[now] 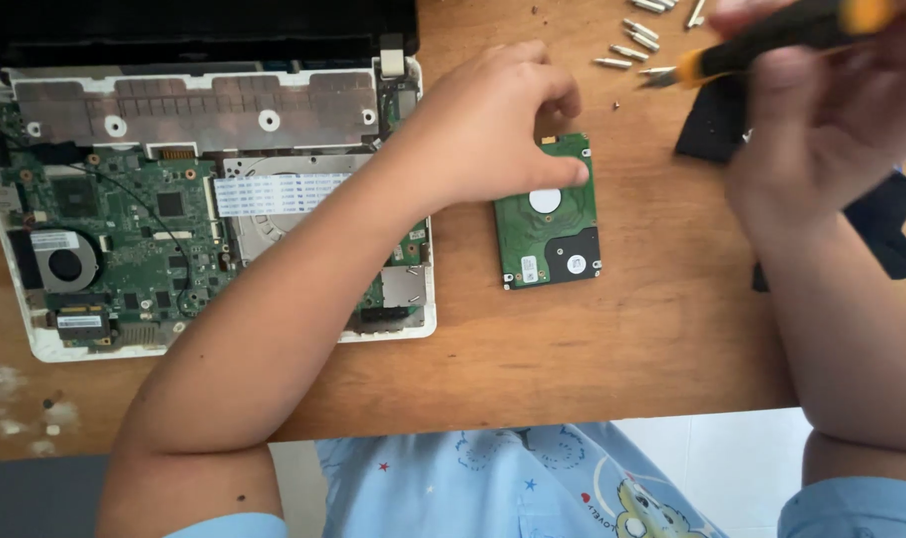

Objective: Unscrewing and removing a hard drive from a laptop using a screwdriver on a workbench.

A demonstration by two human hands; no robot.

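Right of the opened laptop (214,199), on the desk (652,339), lies the hard drive (550,221), long axis running away from the person. Left hand (483,125) rests on its far end, fingers (563,171) together. Right hand (822,130), farther right, grips a screwdriver (762,45).

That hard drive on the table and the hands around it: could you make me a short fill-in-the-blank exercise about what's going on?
1. The left hand rests its fingers on the top edge of the ____, which lies circuit side up on the wooden table.
2. The right hand holds a black and yellow ____.
3. The opened laptop lies to the ____ of the drive in the head view.
4. The loose screwdriver bits lie on the ____.

Missing words: hard drive; screwdriver; left; table
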